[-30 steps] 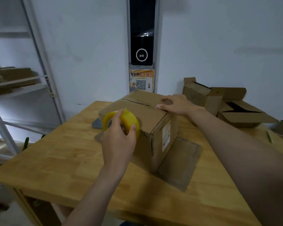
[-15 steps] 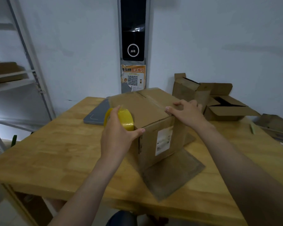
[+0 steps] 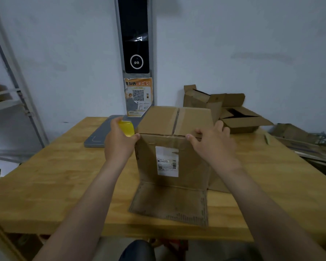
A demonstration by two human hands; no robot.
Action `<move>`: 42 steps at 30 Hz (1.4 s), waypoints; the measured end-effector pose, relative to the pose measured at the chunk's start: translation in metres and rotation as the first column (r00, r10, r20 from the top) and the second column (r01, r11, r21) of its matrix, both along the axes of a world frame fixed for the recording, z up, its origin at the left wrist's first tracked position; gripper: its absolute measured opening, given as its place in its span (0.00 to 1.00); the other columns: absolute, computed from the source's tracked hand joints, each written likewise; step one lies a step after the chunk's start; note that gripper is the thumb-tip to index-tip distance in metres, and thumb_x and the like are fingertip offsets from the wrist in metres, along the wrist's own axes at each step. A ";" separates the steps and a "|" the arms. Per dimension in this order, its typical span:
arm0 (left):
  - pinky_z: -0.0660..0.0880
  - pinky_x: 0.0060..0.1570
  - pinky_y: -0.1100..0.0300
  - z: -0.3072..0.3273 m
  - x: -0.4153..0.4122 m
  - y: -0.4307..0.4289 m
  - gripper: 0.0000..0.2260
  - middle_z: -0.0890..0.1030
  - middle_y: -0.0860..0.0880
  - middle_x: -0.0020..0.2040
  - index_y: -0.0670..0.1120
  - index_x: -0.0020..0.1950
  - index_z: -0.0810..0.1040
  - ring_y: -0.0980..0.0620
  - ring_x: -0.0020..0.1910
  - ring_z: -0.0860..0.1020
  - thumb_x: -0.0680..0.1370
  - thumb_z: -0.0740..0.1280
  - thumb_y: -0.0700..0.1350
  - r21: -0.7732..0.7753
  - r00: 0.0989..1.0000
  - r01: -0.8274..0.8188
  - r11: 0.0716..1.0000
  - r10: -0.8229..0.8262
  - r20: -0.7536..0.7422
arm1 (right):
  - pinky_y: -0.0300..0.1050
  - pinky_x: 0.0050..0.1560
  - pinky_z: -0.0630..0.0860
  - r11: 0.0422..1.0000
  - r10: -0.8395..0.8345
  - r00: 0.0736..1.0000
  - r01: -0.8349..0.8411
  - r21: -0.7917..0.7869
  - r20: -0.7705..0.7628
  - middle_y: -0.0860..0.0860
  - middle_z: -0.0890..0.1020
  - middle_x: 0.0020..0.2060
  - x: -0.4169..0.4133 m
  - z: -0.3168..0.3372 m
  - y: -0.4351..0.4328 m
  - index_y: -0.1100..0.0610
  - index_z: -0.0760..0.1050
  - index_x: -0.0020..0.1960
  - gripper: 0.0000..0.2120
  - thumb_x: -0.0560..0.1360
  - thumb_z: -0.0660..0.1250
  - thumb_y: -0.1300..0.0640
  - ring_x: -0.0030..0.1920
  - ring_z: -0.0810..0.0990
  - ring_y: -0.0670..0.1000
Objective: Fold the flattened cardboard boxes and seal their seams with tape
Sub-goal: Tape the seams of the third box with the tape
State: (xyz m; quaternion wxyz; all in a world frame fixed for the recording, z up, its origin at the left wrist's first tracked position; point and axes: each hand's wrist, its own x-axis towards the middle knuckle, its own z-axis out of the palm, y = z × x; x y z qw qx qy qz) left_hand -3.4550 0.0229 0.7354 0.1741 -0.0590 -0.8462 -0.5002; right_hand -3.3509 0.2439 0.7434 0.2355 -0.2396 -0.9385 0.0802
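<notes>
Wooden table (image 3: 45, 176), left fingers (image 3: 115, 121) curled round tape roll (image 3: 128, 128) beside box (image 3: 149, 155), right fingers (image 3: 192, 137) gripping its top

Flat grey rectangular pad (image 3: 100, 134) lies on light wooden tabletop (image 3: 45, 176), just beyond the left hand (image 3: 119, 146). Tall black wall panel (image 3: 136, 34) w/ orange QR-code paper poster (image 3: 138, 97) below it is farther beyond. Grey metal shelf rack (image 3: 17, 102) is well to the hand's left.

A brown cardboard box (image 3: 174, 141) stands upright on the wooden surface (image 3: 55, 176). Its top flaps are closed and meet at a centre seam (image 3: 176, 121), and a white shipping label (image 3: 167, 161) is on the near face. A bottom flap (image 3: 169, 202) lies splayed flat toward the viewer. A yellow tape roll (image 3: 127, 128) sits at the box's upper left corner, gripped in the left hand (image 3: 119, 146).
</notes>
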 end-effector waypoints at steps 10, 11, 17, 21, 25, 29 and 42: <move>0.78 0.56 0.47 0.020 0.059 -0.029 0.22 0.79 0.48 0.65 0.57 0.73 0.71 0.45 0.59 0.78 0.79 0.71 0.51 0.018 0.991 0.135 0.991 -0.135 0.006 | 0.63 0.76 0.55 0.988 0.092 0.996 -0.094 0.126 0.017 0.54 0.66 0.73 0.025 0.005 -0.005 0.40 0.69 0.73 0.27 0.78 0.59 0.31 0.74 0.54 0.64; 0.78 0.55 0.47 0.020 0.067 -0.031 0.21 0.79 0.48 0.65 0.59 0.72 0.73 0.46 0.58 0.79 0.79 0.71 0.49 0.007 0.986 0.167 0.986 -0.167 0.015 | 0.61 0.75 0.58 0.979 0.182 0.982 -0.176 0.100 -0.049 0.50 0.69 0.71 0.034 0.005 -0.012 0.40 0.71 0.72 0.25 0.77 0.62 0.32 0.74 0.55 0.60; 0.81 0.53 0.50 0.006 0.121 -0.024 0.18 0.83 0.52 0.54 0.59 0.65 0.79 0.55 0.52 0.82 0.78 0.73 0.42 0.226 0.917 0.368 0.902 -0.392 0.073 | 0.50 0.51 0.81 0.725 0.521 0.831 -0.552 -0.412 -0.195 0.37 0.78 0.52 0.085 -0.018 -0.070 0.34 0.69 0.68 0.34 0.65 0.73 0.28 0.51 0.78 0.40; 0.82 0.41 0.50 -0.004 0.144 -0.005 0.17 0.86 0.43 0.51 0.56 0.61 0.82 0.47 0.43 0.85 0.77 0.73 0.38 0.445 0.843 0.440 0.780 -0.529 0.094 | 0.52 0.46 0.82 0.697 0.439 0.837 -0.547 -0.464 -0.326 0.41 0.82 0.49 0.095 -0.036 -0.086 0.36 0.61 0.61 0.35 0.62 0.77 0.33 0.47 0.81 0.42; 0.81 0.55 0.55 -0.016 0.140 0.004 0.11 0.76 0.50 0.62 0.61 0.53 0.83 0.52 0.57 0.80 0.77 0.74 0.44 0.406 0.856 0.445 0.799 -0.513 0.071 | 0.54 0.45 0.80 0.773 0.402 0.838 -0.526 -0.354 -0.368 0.40 0.82 0.50 0.104 -0.035 -0.071 0.38 0.66 0.62 0.29 0.67 0.77 0.46 0.47 0.81 0.42; 0.75 0.61 0.55 -0.016 0.134 0.012 0.06 0.79 0.54 0.57 0.55 0.50 0.82 0.56 0.59 0.77 0.81 0.69 0.43 0.229 0.897 0.440 0.868 -0.438 -0.061 | 0.52 0.50 0.79 0.817 0.449 0.844 -0.521 -0.247 -0.294 0.38 0.79 0.55 0.114 -0.023 -0.057 0.39 0.69 0.66 0.28 0.69 0.74 0.44 0.54 0.78 0.44; 0.77 0.46 0.65 0.005 0.114 0.028 0.05 0.87 0.54 0.42 0.56 0.45 0.87 0.58 0.45 0.84 0.77 0.75 0.45 0.166 0.836 0.540 0.825 -0.549 0.013 | 0.49 0.58 0.76 0.863 0.499 0.861 -0.504 -0.033 -0.098 0.37 0.75 0.65 0.129 -0.002 -0.024 0.39 0.67 0.73 0.32 0.72 0.74 0.44 0.62 0.74 0.44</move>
